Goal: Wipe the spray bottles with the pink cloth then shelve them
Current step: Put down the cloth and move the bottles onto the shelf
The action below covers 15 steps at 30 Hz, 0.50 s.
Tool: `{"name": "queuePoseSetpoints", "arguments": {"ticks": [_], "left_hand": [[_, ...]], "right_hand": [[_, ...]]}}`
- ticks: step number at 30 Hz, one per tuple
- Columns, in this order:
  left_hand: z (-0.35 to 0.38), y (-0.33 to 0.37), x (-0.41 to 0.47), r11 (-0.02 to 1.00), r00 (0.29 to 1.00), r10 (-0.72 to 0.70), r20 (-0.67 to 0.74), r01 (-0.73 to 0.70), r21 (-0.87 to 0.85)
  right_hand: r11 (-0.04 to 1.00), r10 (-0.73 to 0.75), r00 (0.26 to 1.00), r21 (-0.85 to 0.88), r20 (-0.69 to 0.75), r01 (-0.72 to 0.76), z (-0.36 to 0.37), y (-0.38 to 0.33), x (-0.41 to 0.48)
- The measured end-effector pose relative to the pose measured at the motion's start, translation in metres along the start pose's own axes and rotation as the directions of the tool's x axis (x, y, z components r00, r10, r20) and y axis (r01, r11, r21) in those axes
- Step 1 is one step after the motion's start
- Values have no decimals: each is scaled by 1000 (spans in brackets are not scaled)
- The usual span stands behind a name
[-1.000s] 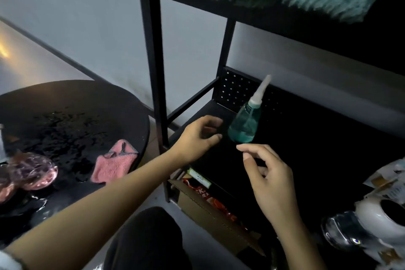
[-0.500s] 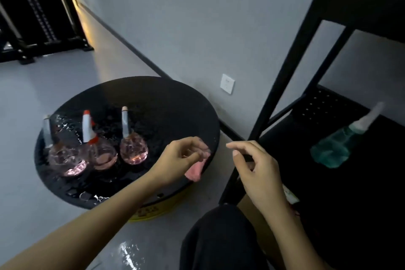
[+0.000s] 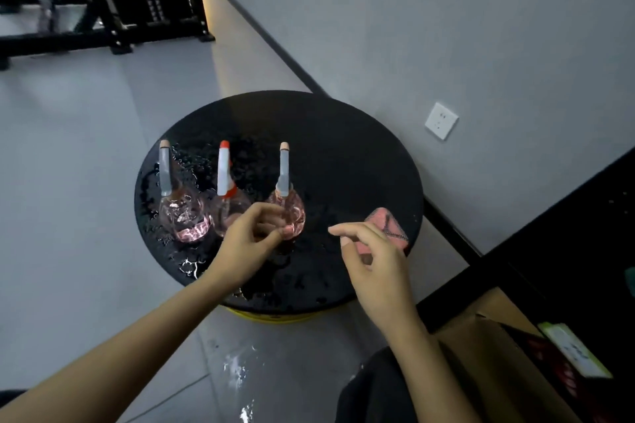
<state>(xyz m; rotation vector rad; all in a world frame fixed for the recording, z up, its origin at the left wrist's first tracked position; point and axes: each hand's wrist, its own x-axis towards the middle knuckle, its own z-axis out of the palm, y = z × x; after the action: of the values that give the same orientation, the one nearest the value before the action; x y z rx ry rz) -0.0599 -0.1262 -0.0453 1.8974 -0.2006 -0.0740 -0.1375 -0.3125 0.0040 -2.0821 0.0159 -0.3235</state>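
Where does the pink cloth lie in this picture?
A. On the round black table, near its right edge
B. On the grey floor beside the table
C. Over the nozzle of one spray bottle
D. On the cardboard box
A: the pink cloth lies flat on the round black table, close to its right edge as the camera sees it, and the right hand partly hides it.

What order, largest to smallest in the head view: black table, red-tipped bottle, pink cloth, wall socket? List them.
Black table
red-tipped bottle
pink cloth and wall socket unranked: alike, cloth partly behind right hand
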Motion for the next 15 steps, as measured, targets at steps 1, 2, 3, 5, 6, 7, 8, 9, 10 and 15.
{"name": "queuePoseSetpoints", "arguments": {"ticks": [1, 2, 3, 5, 6, 7, 8, 9, 10, 15], "left_hand": [[-3, -4, 4, 1000, 999, 15, -30, -15, 10], [-4, -9, 8, 998, 997, 47, -54, -45, 31], [-4, -11, 12, 994, 994, 86, -71, -81, 67], [1, -17, 24, 985, 988, 126, -91, -114, 128], [4, -19, 32, 985, 989, 117, -91, -103, 141], [8, -21, 40, 986, 992, 95, -83, -83, 143], [12, -23, 48, 988, 995, 71, -72, -60, 140], [16, -24, 55, 990, 997, 56, -59, -47, 135], [21, -25, 60, 991, 997, 49, -51, -42, 129], [37, -23, 72, 998, 991, 29, -133, -22, 52]], "right_hand": [[1000, 6, 1000, 9, 14, -6, 4, 2, 1], [1000, 14, 1000, 18, 26, -15, 8, 5, 1], [999, 25, 999, 24, 31, -26, 11, 7, 2], [999, 38, 999, 33, 19, -38, 15, 11, 4], [998, 41, 999, 40, 5, -41, 17, 12, 5], [998, 44, 999, 47, -5, -44, 19, 12, 6], [997, 49, 999, 53, -7, -48, 21, 12, 7], [997, 53, 999, 55, -3, -52, 23, 12, 7], [997, 54, 999, 54, 2, -54, 25, 12, 8], [999, 29, 1000, 46, 0, -29, 26, 15, 11]]}}
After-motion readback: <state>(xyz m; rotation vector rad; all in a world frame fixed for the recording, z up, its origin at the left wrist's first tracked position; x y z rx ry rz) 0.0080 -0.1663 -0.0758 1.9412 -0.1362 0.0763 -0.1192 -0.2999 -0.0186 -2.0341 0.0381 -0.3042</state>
